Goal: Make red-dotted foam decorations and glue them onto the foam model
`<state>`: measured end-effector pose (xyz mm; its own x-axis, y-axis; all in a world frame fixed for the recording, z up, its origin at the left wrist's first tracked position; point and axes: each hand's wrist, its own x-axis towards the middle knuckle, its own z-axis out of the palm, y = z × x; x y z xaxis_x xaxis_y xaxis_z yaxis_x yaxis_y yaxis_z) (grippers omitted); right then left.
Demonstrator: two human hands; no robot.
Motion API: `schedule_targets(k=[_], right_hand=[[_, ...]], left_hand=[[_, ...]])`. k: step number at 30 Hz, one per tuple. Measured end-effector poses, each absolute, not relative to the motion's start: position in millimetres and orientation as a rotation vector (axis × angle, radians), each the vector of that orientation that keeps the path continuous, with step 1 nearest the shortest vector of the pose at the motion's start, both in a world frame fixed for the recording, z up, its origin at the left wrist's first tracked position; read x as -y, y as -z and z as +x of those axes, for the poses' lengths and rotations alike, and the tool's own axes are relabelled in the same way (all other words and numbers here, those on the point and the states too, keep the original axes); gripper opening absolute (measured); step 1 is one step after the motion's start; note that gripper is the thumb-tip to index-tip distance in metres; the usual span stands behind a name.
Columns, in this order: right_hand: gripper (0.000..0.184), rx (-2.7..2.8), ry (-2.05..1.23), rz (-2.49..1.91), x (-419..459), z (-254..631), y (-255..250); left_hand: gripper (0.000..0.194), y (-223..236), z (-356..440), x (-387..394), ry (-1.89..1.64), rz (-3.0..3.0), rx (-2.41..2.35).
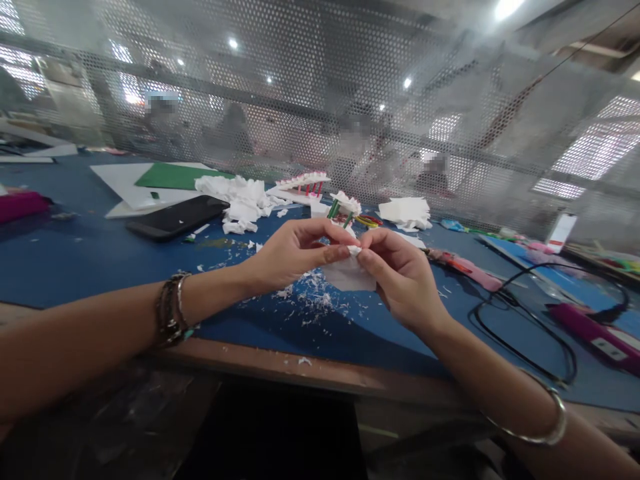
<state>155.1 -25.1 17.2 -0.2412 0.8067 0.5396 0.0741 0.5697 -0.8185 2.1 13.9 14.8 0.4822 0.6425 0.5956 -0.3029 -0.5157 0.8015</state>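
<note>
Over the blue table my left hand (305, 251) and my right hand (400, 273) meet, fingertips pinched on a small piece of white paper (354, 251). The fingers hide part of it, so its full shape cannot be made out. Below it a flat pale sheet (350, 275) shows between the hands; whether it is joined to the pinched piece I cannot tell. White shreds (320, 297) litter the table under my hands. Just behind stands a small piece with green sticks and a white-pink top (345, 202).
A black phone (177, 217) lies left, near crumpled white paper (247, 198) and a green sheet (173, 176). At right are a pink glue gun (467, 268), a black cable (525, 267) and a purple power strip (597, 337). A perforated metal screen (300, 87) rises behind.
</note>
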Motion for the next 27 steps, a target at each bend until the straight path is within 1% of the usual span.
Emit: schedule_targets(k=[5,10,14,18,22,27], right_hand=[[0.011,1.731,-0.693,-0.775,29,152,-20],[0.007,1.746,-0.612,-0.809,30,152,-21],[0.006,1.745,-0.571,-0.803,31,151,-21],[0.005,1.734,-0.556,-0.811,31,150,-20],[0.007,1.708,-0.507,-0.806,30,150,-18],[0.011,1.723,-0.528,-0.789,29,150,-17]], left_hand=[[0.011,-14,3,-15,-1.284,1.815,-0.280],[0.011,-11,5,-13,-1.348,1.832,-0.372],[0.006,-8,5,-12,-1.481,1.978,-0.386],[0.008,-9,4,-7,-1.594,2.188,-0.443],[0.008,-11,3,-4,-1.610,2.375,-0.438],[0.008,-12,0,-7,-1.577,2.396,-0.392]])
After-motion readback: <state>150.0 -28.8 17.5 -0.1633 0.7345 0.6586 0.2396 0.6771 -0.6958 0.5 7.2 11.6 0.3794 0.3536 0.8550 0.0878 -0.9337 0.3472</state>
